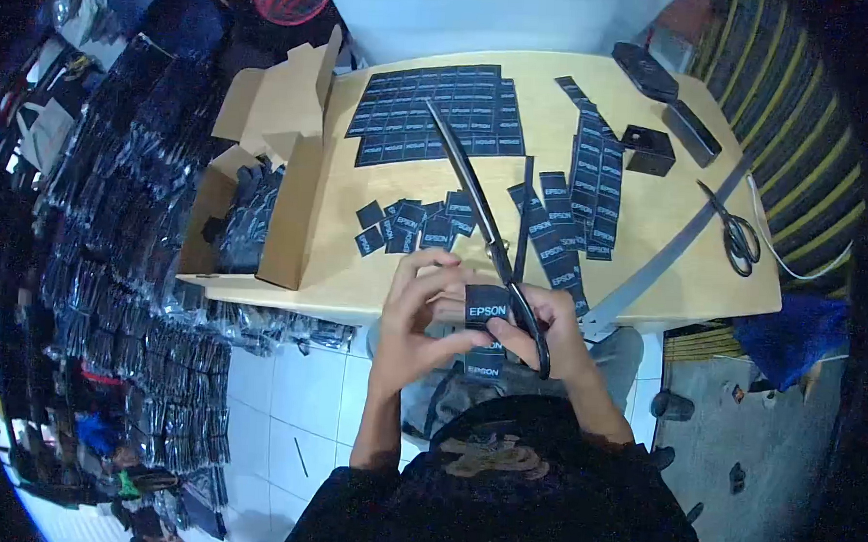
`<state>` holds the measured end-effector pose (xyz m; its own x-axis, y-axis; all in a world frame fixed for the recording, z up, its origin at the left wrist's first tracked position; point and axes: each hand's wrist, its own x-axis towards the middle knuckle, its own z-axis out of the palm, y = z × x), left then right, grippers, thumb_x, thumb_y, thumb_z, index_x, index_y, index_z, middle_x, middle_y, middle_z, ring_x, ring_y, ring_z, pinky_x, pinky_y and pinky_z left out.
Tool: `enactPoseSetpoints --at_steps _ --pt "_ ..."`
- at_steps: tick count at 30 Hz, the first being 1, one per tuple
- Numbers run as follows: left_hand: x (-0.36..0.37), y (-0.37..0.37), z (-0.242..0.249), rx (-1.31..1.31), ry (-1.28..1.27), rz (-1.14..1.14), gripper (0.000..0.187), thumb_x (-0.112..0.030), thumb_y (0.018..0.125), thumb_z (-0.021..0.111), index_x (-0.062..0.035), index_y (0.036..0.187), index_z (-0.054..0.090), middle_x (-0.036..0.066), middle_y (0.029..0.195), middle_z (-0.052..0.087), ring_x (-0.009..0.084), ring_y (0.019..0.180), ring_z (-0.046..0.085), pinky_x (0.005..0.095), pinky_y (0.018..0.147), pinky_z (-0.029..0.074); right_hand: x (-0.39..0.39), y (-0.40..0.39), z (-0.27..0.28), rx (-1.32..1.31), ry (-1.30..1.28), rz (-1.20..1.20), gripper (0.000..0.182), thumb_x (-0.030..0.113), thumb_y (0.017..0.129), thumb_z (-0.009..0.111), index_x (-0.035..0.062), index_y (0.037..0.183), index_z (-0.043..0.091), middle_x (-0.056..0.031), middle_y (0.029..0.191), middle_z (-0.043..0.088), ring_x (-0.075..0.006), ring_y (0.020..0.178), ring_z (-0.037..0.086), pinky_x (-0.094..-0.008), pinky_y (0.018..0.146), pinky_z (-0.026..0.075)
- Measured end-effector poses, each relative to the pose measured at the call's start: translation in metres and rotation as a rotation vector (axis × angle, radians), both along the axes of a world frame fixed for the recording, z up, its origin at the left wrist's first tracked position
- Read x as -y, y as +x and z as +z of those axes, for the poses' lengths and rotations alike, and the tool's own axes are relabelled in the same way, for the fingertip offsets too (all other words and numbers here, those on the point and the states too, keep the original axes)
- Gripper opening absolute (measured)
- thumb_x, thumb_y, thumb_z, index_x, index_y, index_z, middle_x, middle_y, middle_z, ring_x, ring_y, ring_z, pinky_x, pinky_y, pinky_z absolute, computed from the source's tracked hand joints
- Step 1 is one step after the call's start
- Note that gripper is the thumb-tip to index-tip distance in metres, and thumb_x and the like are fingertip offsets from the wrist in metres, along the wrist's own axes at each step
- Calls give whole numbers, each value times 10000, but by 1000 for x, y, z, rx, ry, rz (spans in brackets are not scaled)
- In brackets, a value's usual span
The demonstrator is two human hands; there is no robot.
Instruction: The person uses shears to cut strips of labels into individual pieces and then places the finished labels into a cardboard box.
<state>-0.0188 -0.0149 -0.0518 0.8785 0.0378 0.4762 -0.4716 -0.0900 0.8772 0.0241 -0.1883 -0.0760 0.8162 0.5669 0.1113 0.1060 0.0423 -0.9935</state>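
Large black scissors (473, 190) point up and left over the table, their blades apart. My right hand (548, 324) is wrapped round their handles, and its thumb also rests on a strip of black EPSON labels (483, 368) hanging below the table edge. Curled beside the strip's upper end, my left hand (427, 314) has its fingers apart; whether a fingertip touches the label is unclear. Beyond my hands lies a loose pile of cut EPSON labels (407, 218). Long label strips (593, 171) lie to the right of the scissors.
An open cardboard box (291, 216) holding dark pieces stands at the table's left. Label sheets (441, 107) lie at the back. Smaller scissors (736, 241), a black box (649, 150) and a dark brush-like object (644, 72) are on the right.
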Motion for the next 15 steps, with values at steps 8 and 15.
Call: enactPoseSetpoints --at_steps 8,15 --pt "15 -12 -8 -260 29 35 284 -36 733 716 -13 1008 648 38 961 585 55 788 514 155 613 394 24 -1 4 31 163 75 121 30 756 688 12 791 574 59 637 460 -3 553 393 -188 490 300" --pt "1 1 -6 -154 7 95 385 71 641 751 -14 1001 645 -7 844 510 18 635 422 146 519 341 94 -3 -14 -87 -64 179 533 395 662 746 35 982 518 16 741 446 -95 666 430 -249 599 379"
